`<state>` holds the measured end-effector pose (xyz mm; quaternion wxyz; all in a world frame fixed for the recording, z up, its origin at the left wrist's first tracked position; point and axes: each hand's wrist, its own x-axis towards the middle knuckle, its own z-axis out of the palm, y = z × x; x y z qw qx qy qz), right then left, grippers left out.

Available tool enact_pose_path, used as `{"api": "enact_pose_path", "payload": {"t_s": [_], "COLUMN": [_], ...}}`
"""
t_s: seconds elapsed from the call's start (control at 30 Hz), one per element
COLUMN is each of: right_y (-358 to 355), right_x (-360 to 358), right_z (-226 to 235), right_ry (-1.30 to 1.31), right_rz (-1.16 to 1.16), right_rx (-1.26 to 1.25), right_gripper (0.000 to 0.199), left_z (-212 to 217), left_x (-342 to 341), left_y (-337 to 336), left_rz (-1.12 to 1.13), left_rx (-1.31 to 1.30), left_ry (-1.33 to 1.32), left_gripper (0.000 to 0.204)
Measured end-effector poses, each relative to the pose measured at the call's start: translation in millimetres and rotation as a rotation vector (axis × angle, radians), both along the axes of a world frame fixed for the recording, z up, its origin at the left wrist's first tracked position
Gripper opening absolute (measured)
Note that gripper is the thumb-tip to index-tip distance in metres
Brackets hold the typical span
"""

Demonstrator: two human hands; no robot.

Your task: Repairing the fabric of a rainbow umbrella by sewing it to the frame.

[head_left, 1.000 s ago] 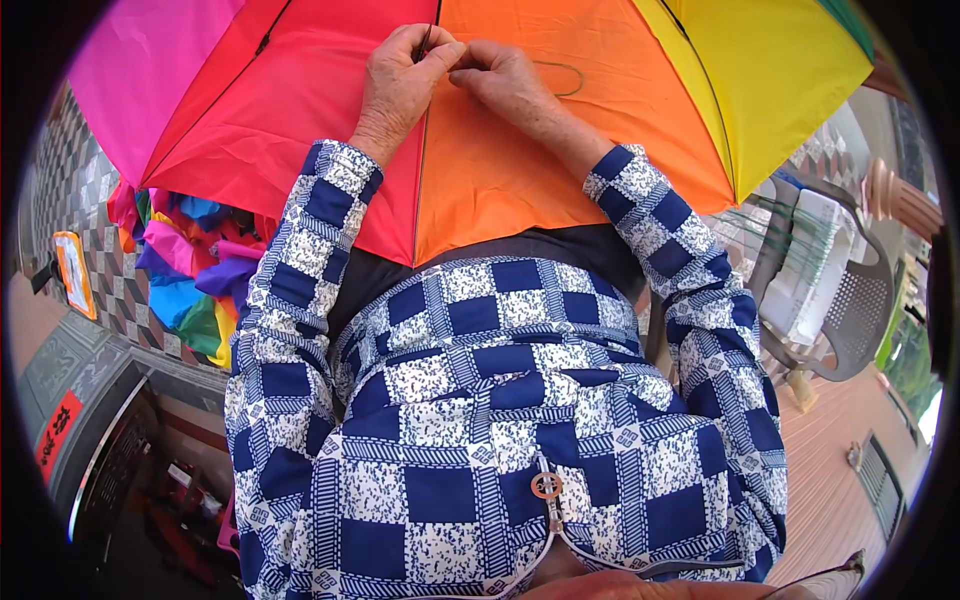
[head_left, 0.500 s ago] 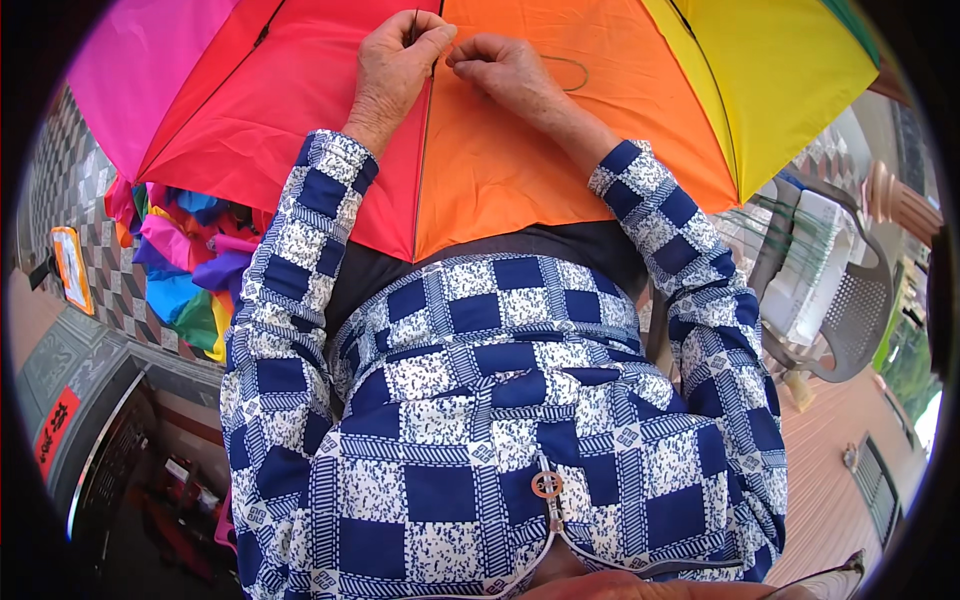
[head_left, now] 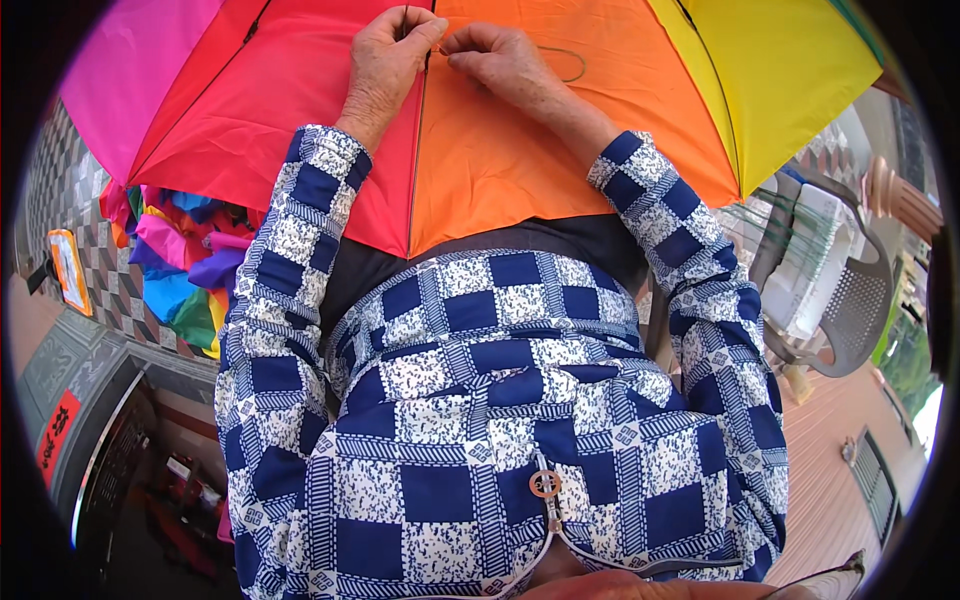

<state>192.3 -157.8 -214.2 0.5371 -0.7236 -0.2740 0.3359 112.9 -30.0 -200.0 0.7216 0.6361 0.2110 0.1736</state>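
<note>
Right — umbrella canopy (head_left: pixel 520 150) is open over the person's lap, lower edge across the dark trousers (head_left: pixel 570 235). Pink, red, orange and yellow panels show, plus a green strip at the upper right edge.

Both hands are high on the canopy, well in from its lower edge, at the red/orange seam. Left hand (head_left: pixel 390 50): grip pressed together, thumb to forefinger, on a dark slim piece (head_left: pixel 405 22) — can't tell if that's part of the rib (head_left: pixel 412 180). The rib runs from below that hand down the seam to the canopy's lower corner. Right hand (head_left: pixel 500 62): over the orange panel, grip also pressed together, fingertips just beside the left ones. Whatever it pinches is too small to make out.

Thin thread loop (head_left: pixel 582 68) sits on the orange panel, right of the right hand.

Past the canopy's lower left edge: heap of coloured cloth (head_left: pixel 185 255) on the tiled floor (head_left: pixel 105 250). Off its lower right corner: grey chair (head_left: pixel 860 300) carrying a white block (head_left: pixel 812 275).
</note>
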Motion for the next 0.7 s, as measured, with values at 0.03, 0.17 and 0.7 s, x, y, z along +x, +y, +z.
{"api": "enact_pose_path", "payload": {"t_s": [0.03,0.17,0.7], "right_y": [0,-1,5], "right_x": [0,0,4], "right_z": [0,0,-10], "right_ry": [0.001,-0.033,-0.046], "right_rz": [0.000,0.035,0.031], "right_rx": [-0.002,-0.007,0.063], "right_gripper": [0.020,0.020,0.013], "left_z": [0,1,-2], "left_x": [0,0,-1], "left_y": [0,-1,-4], "left_rz": [0.000,-0.002,-0.018], "left_rx": [-0.006,-0.012,-0.010], "left_ry": [0.004,0.018,0.044], "left_gripper": [0.006,0.006,0.005]}}
